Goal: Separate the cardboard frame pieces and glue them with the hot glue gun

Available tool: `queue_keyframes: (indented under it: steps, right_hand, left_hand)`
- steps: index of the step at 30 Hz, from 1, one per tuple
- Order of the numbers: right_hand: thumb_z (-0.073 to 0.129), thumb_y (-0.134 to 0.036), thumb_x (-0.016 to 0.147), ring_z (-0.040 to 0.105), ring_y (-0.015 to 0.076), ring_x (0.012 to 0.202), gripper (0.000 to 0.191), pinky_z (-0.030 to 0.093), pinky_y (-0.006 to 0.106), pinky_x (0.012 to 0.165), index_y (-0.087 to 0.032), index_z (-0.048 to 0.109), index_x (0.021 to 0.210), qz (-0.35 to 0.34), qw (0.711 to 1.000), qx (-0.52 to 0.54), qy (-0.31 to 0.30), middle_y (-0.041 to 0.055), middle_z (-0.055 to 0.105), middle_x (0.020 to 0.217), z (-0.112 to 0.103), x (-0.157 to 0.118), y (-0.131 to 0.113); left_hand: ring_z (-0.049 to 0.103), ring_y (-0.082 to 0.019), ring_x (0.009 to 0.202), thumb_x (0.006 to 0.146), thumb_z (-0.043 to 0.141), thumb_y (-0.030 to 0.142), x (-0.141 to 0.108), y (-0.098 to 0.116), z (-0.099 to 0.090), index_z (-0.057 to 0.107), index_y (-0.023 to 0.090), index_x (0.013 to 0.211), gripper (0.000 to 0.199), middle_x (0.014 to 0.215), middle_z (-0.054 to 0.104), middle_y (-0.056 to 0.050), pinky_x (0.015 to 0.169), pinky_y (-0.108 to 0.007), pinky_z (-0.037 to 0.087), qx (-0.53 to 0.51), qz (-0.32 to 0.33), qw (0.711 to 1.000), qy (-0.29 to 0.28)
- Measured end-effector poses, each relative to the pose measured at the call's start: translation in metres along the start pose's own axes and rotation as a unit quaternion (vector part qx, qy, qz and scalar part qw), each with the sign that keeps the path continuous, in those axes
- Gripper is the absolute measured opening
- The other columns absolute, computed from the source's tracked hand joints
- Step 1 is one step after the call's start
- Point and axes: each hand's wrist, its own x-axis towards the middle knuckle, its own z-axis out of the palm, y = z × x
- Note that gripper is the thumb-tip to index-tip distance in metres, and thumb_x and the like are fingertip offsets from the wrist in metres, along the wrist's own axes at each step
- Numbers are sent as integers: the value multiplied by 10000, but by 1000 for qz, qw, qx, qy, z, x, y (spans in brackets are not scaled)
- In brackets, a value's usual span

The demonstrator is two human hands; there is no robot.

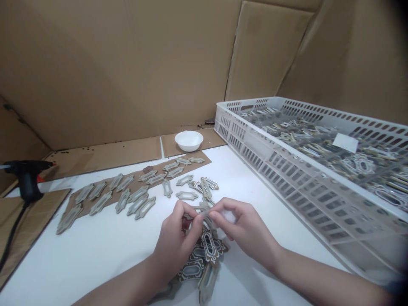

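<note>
Above the pile at the table's middle, my left hand and my right hand meet with thumbs and forefingers pinched together. Between the fingertips is a small pale piece, too blurred to name. Something white shows inside the curl of my right hand. Below the fingers lies a pile of ornate frame-shaped plates, among them a dark one with white scrollwork and a plain grey one. Just beyond the hands, more plates overlap, and a single grey plate lies flat.
Several grey plates rest on a cardboard strip to the left. A white bowl stands at the back. A black glue gun with its cord is at far left. A white plastic crate of many plates fills the right. Cardboard walls enclose the table.
</note>
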Motion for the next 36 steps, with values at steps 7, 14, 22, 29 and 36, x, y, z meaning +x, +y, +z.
queue_keyframes:
  steps: [7, 14, 22, 29, 36]
  right_hand:
    - [507, -292, 764, 398, 46, 421, 164, 350, 178, 396, -170, 538, 660, 30, 999, 16, -11, -12, 541, 596, 1, 2, 1]
    - [527, -303, 747, 372, 23, 352, 194, 321, 154, 347, -159, 489, 623, 81, 994, 68, -13, -37, 497, 515, 2, 5, 0]
    - [548, -316, 729, 351, 16, 340, 210, 309, 155, 338, -156, 489, 606, 106, 990, 90, -9, -23, 522, 518, 3, 1, -4]
    - [538, -317, 736, 355, 19, 335, 205, 305, 164, 334, -161, 493, 611, 108, 990, 92, -24, -11, 552, 553, 5, 1, 0]
    - [527, -326, 743, 380, 32, 363, 211, 330, 177, 362, -159, 511, 616, 94, 992, 77, -23, -8, 545, 575, 6, -1, 2]
  left_hand:
    - [490, -80, 520, 795, 453, 270, -1, 0, 3, 427, 194, 764, 86, 652, 544, 25, 498, -189, 404, 50, 5, 998, 37]
    - [494, -93, 489, 816, 404, 298, -2, 1, 6, 399, 197, 835, 102, 672, 548, 14, 448, -203, 377, 67, -31, 997, 1]
    - [510, -112, 519, 825, 367, 306, -5, -2, 10, 358, 200, 839, 107, 676, 529, 10, 472, -228, 390, 72, -41, 997, 9]
    - [492, -102, 501, 816, 386, 281, -6, -2, 12, 347, 200, 826, 90, 668, 516, 11, 447, -216, 369, 50, -48, 997, 18]
    - [487, -101, 499, 822, 368, 278, -6, -3, 12, 338, 205, 833, 79, 674, 501, 19, 452, -215, 365, 54, -41, 998, 7]
